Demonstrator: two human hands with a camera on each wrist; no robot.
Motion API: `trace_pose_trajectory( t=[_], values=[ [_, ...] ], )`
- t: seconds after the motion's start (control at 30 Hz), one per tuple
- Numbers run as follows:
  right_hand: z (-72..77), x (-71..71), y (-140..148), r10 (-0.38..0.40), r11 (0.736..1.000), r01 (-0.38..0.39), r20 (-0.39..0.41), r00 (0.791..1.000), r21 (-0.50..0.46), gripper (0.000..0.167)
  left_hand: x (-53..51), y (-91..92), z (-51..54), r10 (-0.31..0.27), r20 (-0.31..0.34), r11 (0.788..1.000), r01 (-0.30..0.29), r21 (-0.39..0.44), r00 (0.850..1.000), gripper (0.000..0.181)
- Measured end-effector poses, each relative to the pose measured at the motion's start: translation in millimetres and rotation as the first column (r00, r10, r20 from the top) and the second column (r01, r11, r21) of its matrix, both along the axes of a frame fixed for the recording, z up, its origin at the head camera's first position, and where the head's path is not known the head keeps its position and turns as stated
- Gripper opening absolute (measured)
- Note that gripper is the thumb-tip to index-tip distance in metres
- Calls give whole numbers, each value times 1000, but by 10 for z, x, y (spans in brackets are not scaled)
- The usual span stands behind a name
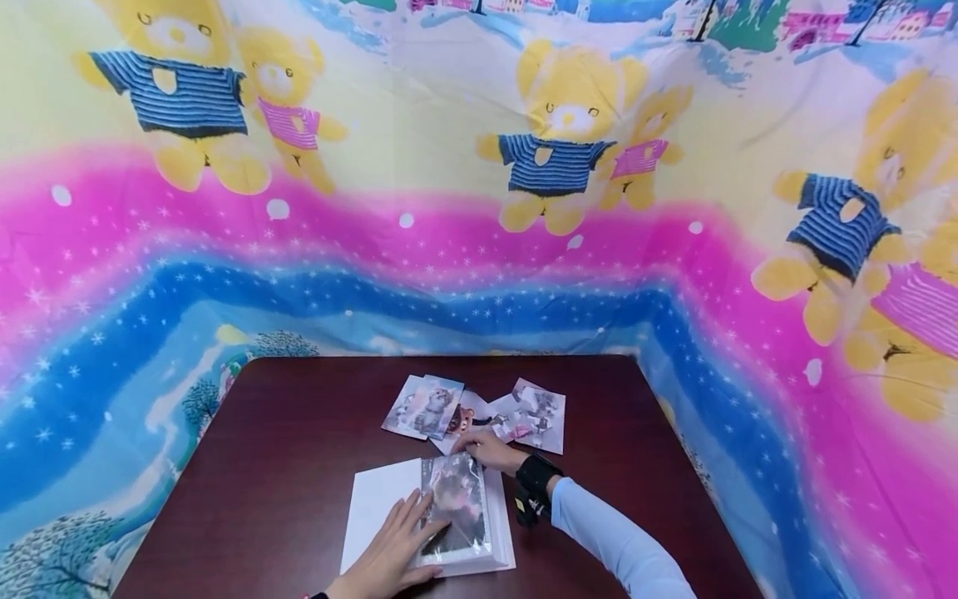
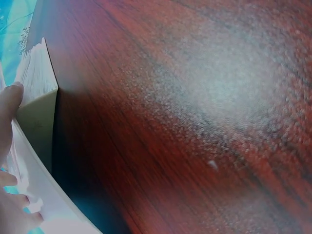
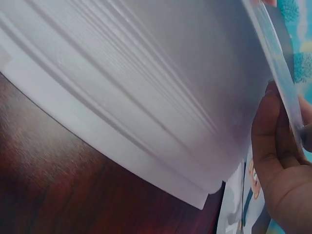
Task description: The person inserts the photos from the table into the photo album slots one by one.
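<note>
Left hand [image 1: 394, 537] is resting, fingers spread, on the photo album [image 1: 377, 499]; right hand [image 1: 490, 451] is pinching a clear page [image 1: 458, 507] near its far edge. Album is lying on the table [image 1: 262, 466] near loose photos [image 1: 550, 416].

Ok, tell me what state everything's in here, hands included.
Photo album: lying open
Clear sleeve: filled with a picture, pinched near its far edge
Loose picture cards: spread beyond the album, some overlapping
Left hand: resting on the album, fingers extended
Right hand: pinching the sleeve
Bear-print backdrop: hanging, creased
</note>
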State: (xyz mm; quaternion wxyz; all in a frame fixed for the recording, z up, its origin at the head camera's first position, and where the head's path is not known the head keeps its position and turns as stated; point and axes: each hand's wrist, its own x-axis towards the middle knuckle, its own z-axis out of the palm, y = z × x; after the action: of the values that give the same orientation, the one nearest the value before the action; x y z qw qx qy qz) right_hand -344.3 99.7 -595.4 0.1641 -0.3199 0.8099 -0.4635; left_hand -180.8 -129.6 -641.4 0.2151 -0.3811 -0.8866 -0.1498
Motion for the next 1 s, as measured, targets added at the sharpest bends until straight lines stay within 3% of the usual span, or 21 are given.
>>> trace_pose_trajectory(
  t=[0.13, 0.2, 0.3, 0.33, 0.4, 0.47, 0.57, 0.63, 0.67, 0.73, 0.77, 0.8, 0.87, 1.0],
  values=[
    [-23, 12, -32, -10, 1000, 10, -52, 999, 6, 33, -26, -22, -13, 4, -21, 1000, -4, 1, 1000, 64],
    [-13, 19, -33, -22, 1000, 22, -57, 998, 7, 33, -32, -22, 0, 2, -2, 1000, -2, 14, 1000, 63],
    [57, 68, -13, -40, 999, 40, -13, 999, -13, 28, -34, 7, 83, -4, 98, 996, -4, 89, 995, 62],
    [83, 98, -11, -57, 998, 57, 20, 998, -31, 28, -34, 23, 134, 1, 153, 992, -21, 128, 988, 61],
    [171, 189, -34, -90, 992, 99, 114, 989, -75, 30, -50, 51, 264, 15, 282, 970, -82, 228, 959, 57],
    [257, 294, -102, -88, 982, 122, 220, 972, -145, 38, -88, 60, 418, 39, 396, 924, -183, 335, 918, 51],
    [365, 464, -269, -12, 976, 78, 306, 952, -205, 44, -187, 21, 634, 79, 491, 822, -335, 460, 868, 40],
    [388, 562, -388, 71, 983, -22, 264, 962, -184, 43, -262, -37, 748, 132, 530, 742, -438, 507, 837, 35],
    [388, 609, -439, 109, 987, -81, 203, 973, -142, 43, -297, -73, 790, 166, 548, 703, -489, 517, 820, 34],
    [360, 693, -515, 180, 983, -178, 66, 981, -35, 41, -350, -152, 854, 226, 607, 627, -591, 508, 762, 34],
    [339, 727, -542, 216, 976, -216, 0, 976, 22, 39, -367, -198, 858, 248, 629, 598, -627, 499, 737, 35],
    [312, 752, -558, 255, 965, -251, -62, 965, 71, 38, -376, -244, 844, 272, 645, 579, -657, 484, 714, 37],
    [255, 786, -561, 325, 941, -304, -144, 935, 147, 37, -376, -327, 765, 303, 655, 567, -683, 461, 693, 42],
    [193, 769, -511, 378, 922, -345, -220, 899, 174, 33, -324, -491, 501, 350, 631, 591, -686, 425, 692, 42]
  ],
)
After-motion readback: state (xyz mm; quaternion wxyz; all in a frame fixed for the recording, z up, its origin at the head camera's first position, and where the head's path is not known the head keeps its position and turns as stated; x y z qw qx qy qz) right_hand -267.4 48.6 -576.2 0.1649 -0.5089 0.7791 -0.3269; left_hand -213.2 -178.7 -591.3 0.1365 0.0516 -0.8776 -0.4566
